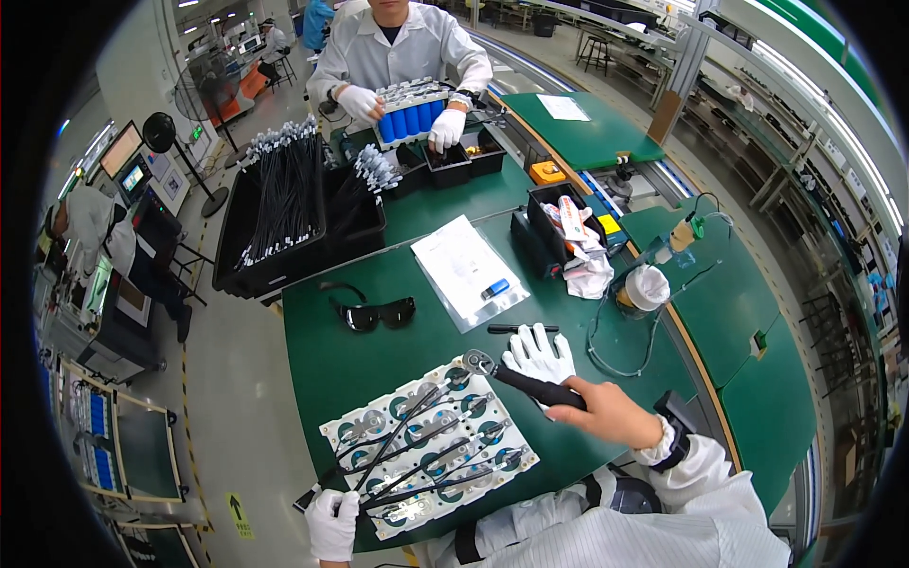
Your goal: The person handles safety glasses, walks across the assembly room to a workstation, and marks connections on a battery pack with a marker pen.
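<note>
My right hand (606, 412), bare, grips the black handle of a ratchet wrench (530, 383), its round metal head over the far right corner of a battery module (426, 445). The module is a white plate with round terminals and metal pieces. Several black cables (417, 437) with metal ends run slantwise across it and come together at its near left corner. There my left hand (333, 523), in a white glove, is closed around the cables; its fingertips are partly hidden. An empty white glove (540, 355) lies on the green table just beyond the wrench.
Dark glasses (379, 314), a sheet in a clear sleeve (459, 260) with a blue object (495, 289), and a black pen (507, 329) lie beyond. Black bins of cables (275, 246) stand far left. Opposite, a co-worker (402, 57) handles a blue-celled module (409, 118). At right stands a cup (647, 287).
</note>
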`<state>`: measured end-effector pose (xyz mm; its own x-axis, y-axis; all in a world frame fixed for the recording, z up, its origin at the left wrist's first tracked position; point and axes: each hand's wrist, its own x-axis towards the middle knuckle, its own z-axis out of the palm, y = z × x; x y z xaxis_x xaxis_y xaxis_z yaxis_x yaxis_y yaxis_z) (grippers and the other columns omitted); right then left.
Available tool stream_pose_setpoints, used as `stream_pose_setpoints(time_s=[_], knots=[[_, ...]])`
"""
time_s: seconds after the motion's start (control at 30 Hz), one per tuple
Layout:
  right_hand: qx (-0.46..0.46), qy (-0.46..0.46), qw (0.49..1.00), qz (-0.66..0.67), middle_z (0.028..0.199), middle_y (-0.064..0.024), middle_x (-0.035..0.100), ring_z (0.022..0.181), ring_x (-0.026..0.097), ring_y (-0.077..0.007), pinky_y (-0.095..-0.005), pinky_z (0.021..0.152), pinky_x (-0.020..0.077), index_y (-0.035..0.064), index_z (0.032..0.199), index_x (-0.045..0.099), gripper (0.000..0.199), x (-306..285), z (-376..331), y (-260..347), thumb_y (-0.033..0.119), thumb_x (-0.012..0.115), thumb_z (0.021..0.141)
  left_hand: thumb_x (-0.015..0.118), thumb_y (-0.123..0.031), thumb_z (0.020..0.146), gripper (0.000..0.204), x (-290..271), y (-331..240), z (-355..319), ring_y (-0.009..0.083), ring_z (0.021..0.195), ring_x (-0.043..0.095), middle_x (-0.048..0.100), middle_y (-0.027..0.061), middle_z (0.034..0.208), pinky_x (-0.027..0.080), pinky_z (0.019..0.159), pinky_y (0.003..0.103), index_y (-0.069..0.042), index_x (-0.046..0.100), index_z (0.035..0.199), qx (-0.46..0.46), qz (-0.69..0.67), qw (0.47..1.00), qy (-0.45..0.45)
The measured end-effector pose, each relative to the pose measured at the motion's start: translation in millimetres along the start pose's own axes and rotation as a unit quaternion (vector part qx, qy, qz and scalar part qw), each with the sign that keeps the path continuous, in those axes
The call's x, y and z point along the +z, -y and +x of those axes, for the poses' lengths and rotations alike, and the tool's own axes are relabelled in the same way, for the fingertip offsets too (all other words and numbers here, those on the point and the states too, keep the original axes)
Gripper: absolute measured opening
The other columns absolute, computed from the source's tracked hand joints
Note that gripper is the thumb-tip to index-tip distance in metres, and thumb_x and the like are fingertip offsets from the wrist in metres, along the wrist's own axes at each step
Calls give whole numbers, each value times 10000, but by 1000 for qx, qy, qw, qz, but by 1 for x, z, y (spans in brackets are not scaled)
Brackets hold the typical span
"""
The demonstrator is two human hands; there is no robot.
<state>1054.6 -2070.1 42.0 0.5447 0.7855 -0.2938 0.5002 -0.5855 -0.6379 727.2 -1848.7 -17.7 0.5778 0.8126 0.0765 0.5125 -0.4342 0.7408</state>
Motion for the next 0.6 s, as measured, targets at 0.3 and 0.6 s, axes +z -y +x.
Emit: stream_pose_setpoints(time_s=[0.3, 0.6], knots=[[-111, -180, 967, -139, 640, -112, 559, 582, 555, -305, -386, 509, 418, 99, 802, 561, 145, -1, 24, -26, 84, 594, 662, 638, -273, 768, 356, -6, -1, 8, 124, 431, 464, 443, 51, 471, 365, 422, 280, 0, 479, 604, -70, -7, 992, 105], [-59, -109, 992, 10, 600, -123, 553, 551, 555, -301, -357, 504, 420, 98, 826, 586, 204, -23, -24, -9, 96, 641, 630, 645, -187, 727, 293, -23, -38, 17, 114, 478, 426, 442, 32, 505, 337, 456, 280, -14, 468, 571, -161, 3, 959, 232]])
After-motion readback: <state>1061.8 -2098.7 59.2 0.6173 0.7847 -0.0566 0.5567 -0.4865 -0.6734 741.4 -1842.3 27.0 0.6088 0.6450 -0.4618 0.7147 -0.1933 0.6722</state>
